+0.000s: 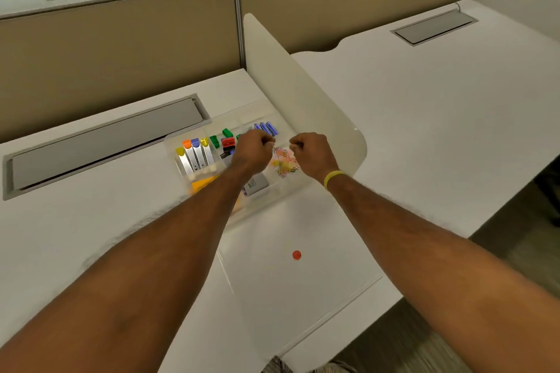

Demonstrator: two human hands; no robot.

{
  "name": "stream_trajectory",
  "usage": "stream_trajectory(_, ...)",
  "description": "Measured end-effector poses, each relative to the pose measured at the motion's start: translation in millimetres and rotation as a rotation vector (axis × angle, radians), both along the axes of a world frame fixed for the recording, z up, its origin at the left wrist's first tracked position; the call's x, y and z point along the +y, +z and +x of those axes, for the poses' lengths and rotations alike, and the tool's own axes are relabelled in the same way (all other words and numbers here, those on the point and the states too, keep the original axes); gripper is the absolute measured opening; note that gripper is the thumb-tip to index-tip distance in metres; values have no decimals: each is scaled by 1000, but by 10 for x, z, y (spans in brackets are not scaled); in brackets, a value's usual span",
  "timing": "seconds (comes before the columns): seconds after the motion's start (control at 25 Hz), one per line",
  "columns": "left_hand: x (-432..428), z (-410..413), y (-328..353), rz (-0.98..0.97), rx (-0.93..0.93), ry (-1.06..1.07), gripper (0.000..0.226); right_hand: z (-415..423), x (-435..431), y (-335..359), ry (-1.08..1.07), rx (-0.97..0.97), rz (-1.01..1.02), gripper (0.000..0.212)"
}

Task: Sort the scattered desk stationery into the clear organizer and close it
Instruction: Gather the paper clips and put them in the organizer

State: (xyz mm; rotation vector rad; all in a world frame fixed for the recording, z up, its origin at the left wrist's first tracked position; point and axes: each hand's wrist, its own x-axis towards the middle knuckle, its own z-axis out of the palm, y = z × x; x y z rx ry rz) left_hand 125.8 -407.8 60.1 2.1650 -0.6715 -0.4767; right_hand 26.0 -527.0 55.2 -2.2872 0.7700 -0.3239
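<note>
The clear lid (298,288) lies open and flat on the white desk (91,221) nearest the person, with a red dot (296,255) on it. At 12 o'clock from the lid sits the clear organizer (170,142). Over its right side, the left hand (253,147) and the right hand (312,153) each pinch, with fingers curled, the top of a pouch of paper clips (283,163). Highlighters (195,156) lie at 9 o'clock from the hands, and blue clips (267,128) at 12.

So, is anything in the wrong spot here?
Maybe one thing: a small red dot lies alone on the open lid, away from the sorted things in the organizer. Too small to tell if it's stray or part of the lid. The left hand and right hand pinch the clips.
</note>
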Motion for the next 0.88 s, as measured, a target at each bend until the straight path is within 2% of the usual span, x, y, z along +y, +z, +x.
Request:
stream_trajectory(0.2,277,-38,-11,-2,-105,35,21,-137,-45,-76,-43,-49,21,24)
stream_trajectory(0.4,747,-259,-77,66,-181,-66,28,-414,78,-167,95,-54,-15,20)
stream_trajectory(0.56,1155,-430,-168,185,-327,-111,41,-575,259,-286,186,19,-51,39)
stream_trajectory(0.72,1607,-449,-182,309,-488,-133,64,-607,593,-272,318,69,-172,55)
stream_trajectory(0.88,2074,-471,-183,407,-527,-119,79,-574,1012,-214,451,74,-298,64)
